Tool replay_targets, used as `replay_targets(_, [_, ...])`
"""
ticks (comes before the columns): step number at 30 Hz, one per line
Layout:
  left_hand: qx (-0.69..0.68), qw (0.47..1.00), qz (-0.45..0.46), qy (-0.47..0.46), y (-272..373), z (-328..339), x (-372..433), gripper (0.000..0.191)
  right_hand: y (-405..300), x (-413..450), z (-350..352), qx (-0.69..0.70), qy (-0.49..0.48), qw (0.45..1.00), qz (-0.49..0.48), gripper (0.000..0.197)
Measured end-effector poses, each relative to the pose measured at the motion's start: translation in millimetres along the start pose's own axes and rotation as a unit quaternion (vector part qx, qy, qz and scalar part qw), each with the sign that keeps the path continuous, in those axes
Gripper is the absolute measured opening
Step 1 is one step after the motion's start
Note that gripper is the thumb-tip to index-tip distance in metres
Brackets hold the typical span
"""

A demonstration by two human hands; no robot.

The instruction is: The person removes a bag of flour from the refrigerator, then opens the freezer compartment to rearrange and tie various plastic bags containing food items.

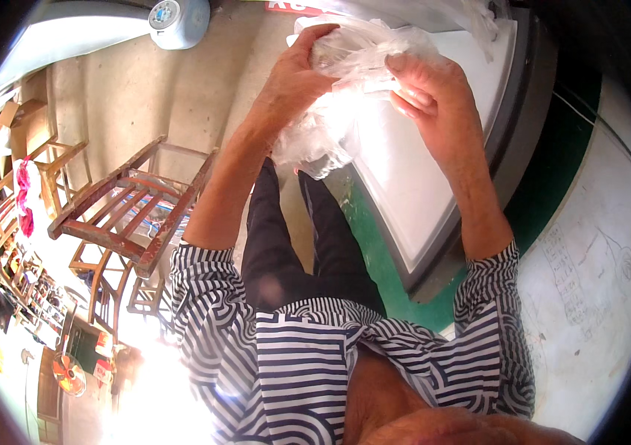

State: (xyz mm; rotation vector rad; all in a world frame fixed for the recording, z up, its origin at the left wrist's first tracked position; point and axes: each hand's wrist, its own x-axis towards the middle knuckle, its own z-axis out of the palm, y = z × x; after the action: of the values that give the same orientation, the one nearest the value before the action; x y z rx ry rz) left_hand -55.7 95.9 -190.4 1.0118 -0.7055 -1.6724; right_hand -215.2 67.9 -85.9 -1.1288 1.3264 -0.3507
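A crumpled clear plastic bag (pixel 315 142) is held up before me, over the gap between my legs and a white panel (pixel 404 167) with a dark grey frame. My left hand (pixel 307 72) wraps around the bag's left side, thumb uppermost, its fingertips hidden by the film. On the other side, my right hand (pixel 435 92) pinches the bunched plastic between thumb and fingers. Something pale shows through the upper folds, but glare hides what it is. Loose film hangs down below my left hand.
To the left stands a worn wooden chair (pixel 107 233) on the concrete floor (pixel 193 94). A pale blue appliance (pixel 187 25) with a dial is beyond it. Farther left are a cardboard box (pixel 29 122) and an electric fan (pixel 68 374). At right is a marked white wall (pixel 588 311).
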Motion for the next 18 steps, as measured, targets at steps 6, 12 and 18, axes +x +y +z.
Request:
replay_targets(6, [-0.018,0.996,-0.092,0.002,12,0,5,0.05,-6,0,5,0.098,-0.007,0.995,0.008,0.033])
replay_targets(12, [-0.116,0.98,0.049,0.155,35,16,0,0.043,2,6,8,0.115,0.062,0.991,-0.032,0.02])
replay_targets(18, [0.08,0.94,0.155,0.293,26,31,6,0.048,-9,1,14,0.125,0.111,0.986,-0.018,0.026])
